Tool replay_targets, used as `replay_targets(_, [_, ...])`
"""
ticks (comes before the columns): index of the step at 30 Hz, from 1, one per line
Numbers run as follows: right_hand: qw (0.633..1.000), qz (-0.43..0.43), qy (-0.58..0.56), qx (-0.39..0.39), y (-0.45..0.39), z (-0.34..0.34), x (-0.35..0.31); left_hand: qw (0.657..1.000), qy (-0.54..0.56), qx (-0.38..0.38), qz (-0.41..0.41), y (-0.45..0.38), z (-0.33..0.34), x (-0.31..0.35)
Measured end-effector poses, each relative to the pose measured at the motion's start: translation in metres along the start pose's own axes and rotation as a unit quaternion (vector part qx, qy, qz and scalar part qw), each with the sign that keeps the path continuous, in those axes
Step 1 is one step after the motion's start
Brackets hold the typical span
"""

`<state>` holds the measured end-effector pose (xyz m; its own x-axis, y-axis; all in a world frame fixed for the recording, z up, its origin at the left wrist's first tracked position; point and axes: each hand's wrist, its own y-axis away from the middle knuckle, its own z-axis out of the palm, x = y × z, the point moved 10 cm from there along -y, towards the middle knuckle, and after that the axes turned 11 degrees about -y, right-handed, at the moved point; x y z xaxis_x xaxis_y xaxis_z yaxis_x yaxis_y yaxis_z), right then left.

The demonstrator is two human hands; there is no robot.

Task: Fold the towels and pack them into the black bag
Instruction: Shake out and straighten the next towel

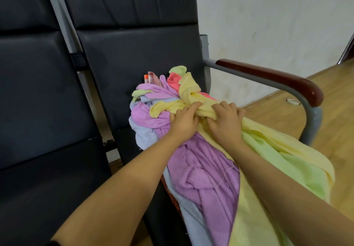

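A heap of crumpled towels lies on the seat of a black chair [134,54]. On top runs a yellow towel [189,90], bunched into a thick fold. My left hand [184,119] and my right hand [227,120] grip that fold side by side, fingers curled into the cloth. A purple towel [206,175] spreads below my wrists, with a pale blue towel [147,136] under it at the left and a light green towel [298,167] at the right. A coral towel [173,82] pokes out at the far end. No black bag is in view.
A second black chair [38,92] stands to the left. A grey metal armrest with a dark red wooden pad [268,77] curves round the right of the heap. Beyond it are a wooden floor [335,121] and a white wall [268,16].
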<state>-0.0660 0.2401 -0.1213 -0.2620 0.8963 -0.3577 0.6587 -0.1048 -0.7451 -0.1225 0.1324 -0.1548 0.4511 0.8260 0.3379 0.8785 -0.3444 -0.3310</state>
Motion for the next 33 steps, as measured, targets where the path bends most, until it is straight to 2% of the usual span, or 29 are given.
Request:
replay_targets(4, [0.999, -0.036, -0.008, -0.021, 0.001, -0.005, -0.023, 0.999, 0.035, 0.005, -0.009, 0.016, -0.026, -0.003])
replay_targets(7, [0.998, -0.037, 0.0, -0.058, 0.005, -0.009, -0.036, 0.998, 0.025, 0.06, -0.018, 0.031, -0.061, -0.003])
replay_targets(11, [0.989, 0.011, 0.007, -0.146, 0.012, -0.006, -0.046, 0.992, 0.018, 0.123, -0.017, 0.054, -0.107, -0.001])
replay_targets(17, [0.974, 0.019, -0.092, -0.206, 0.017, -0.005, -0.107, 0.984, 0.011, 0.172, -0.052, 0.1, -0.165, -0.025])
replay_targets(20, [0.984, -0.067, -0.079, -0.146, 0.023, -0.017, -0.162, 0.981, 0.028, 0.185, -0.061, 0.133, -0.194, -0.045])
replay_targets(24, [0.982, -0.133, -0.082, -0.109, 0.044, -0.019, -0.226, 0.981, -0.051, 0.174, -0.075, 0.179, -0.222, -0.076])
replay_targets(25, [0.981, -0.149, -0.081, -0.094, 0.049, -0.019, -0.24, 0.98, -0.057, 0.169, -0.086, 0.191, -0.225, -0.086])
replay_targets(27, [0.974, -0.154, -0.121, -0.114, 0.06, -0.011, -0.269, 0.979, -0.035, 0.157, -0.122, 0.216, -0.23, -0.11])
replay_targets(30, [0.956, -0.164, -0.178, -0.167, 0.084, 0.005, -0.313, 0.971, -0.028, 0.147, -0.186, 0.256, -0.242, -0.147])
replay_targets(33, [0.932, -0.147, -0.251, -0.217, 0.104, 0.021, -0.347, 0.954, -0.077, 0.142, -0.252, 0.296, -0.257, -0.18])
